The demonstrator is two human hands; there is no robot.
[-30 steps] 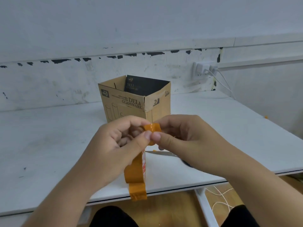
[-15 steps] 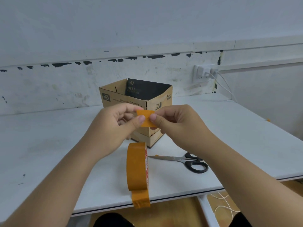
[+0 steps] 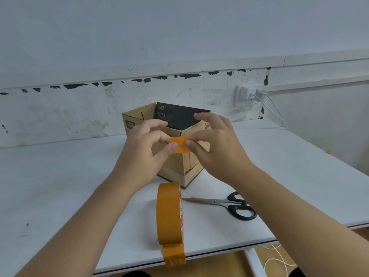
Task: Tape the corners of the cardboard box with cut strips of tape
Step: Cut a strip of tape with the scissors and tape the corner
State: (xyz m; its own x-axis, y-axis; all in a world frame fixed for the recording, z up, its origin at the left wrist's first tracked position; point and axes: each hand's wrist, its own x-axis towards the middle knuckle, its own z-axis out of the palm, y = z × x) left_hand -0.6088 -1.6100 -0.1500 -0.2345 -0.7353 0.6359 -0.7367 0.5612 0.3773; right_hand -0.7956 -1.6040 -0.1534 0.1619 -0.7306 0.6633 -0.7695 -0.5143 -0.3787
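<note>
We hold a small orange strip [image 3: 180, 144] in the middle of the frame. Our left hand [image 3: 148, 144] pinches its left end with thumb and finger. Our right hand [image 3: 214, 142] pinches its right end the same way, with the other fingers spread. The strip sits right in front of the near top corner of the box [image 3: 175, 162]. The box is open and stands on the white table [image 3: 60, 186], just behind our hands. The tape roll [image 3: 169, 213] stands on its edge in the lower middle, and its loose end hangs over the table edge. The scissors [image 3: 223, 203] lie closed to the right of the roll.
</note>
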